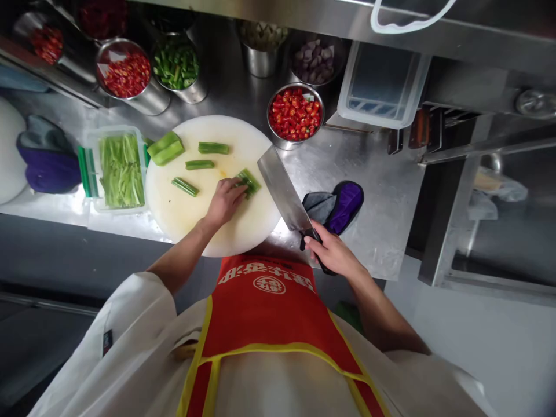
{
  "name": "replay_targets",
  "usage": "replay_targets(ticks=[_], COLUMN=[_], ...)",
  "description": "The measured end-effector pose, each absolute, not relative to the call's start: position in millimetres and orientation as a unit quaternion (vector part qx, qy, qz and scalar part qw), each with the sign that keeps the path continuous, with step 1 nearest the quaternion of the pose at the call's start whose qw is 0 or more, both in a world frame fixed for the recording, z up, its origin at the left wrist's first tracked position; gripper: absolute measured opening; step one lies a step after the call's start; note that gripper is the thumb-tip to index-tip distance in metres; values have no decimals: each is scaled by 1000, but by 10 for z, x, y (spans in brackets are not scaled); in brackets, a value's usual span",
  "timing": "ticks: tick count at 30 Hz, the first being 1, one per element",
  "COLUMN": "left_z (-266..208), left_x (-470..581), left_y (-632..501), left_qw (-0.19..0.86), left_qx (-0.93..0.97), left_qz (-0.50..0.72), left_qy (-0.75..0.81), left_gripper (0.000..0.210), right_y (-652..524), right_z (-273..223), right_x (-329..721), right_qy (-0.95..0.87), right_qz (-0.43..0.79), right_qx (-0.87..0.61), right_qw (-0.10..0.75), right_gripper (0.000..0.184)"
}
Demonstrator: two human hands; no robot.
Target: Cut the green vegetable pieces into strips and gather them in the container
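On the round white cutting board (195,223), my left hand (225,200) has its fingers bent over a small pile of cut green pepper strips (248,180) and touches them. My right hand (332,252) grips the black handle of a cleaver (284,188). Its broad blade slants over the board's right edge, apart from the strips. Further left on the board lie a stack of green pieces (186,186), two more green lengths (200,164) and a wider, paler green pepper piece (165,149).
Left of the board stands a clear tub of green strips (121,168). Metal cups behind hold chopped red chillies (125,75), green chillies (176,63) and red pieces (295,114). Purple-grey cloths (345,205) lie right and far left. A plastic bin (382,84) and knife handles (419,128) are at right.
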State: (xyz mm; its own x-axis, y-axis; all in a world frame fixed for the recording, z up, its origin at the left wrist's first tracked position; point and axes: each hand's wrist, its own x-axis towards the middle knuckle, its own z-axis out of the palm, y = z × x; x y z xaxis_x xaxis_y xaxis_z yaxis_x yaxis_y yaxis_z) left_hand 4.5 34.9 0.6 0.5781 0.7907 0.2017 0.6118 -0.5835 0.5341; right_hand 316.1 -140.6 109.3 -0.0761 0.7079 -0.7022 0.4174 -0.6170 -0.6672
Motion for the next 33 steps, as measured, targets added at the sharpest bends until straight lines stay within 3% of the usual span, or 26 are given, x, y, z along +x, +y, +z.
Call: replay_targets(ticks=[8, 14, 22, 29, 33], left_z=[-83, 68, 180, 193, 223], left_x=[-28, 181, 231, 182, 158], left_y=[373, 359, 368, 336, 367], left_qw=[194, 173, 209, 199, 208], left_qx=[900, 911, 915, 918, 915], left_qz=[172, 82, 1, -7, -1], left_qy=[352, 365, 345, 343, 345], left_gripper=[35, 54, 57, 63, 60], right_y=[-1282, -1229, -1193, -1212, -1154], right_z=[1123, 1173, 1163, 1117, 1175], right_x=[3208, 3195, 3210, 3187, 3158], right_qy=[-523, -583, -613, -648, -659], right_qz=[553, 509, 490, 452, 421], right_qx=[-642, -627, -614, -605, -622], right_qw=[92, 83, 80, 96, 43], right_gripper=[58, 53, 47, 46, 40])
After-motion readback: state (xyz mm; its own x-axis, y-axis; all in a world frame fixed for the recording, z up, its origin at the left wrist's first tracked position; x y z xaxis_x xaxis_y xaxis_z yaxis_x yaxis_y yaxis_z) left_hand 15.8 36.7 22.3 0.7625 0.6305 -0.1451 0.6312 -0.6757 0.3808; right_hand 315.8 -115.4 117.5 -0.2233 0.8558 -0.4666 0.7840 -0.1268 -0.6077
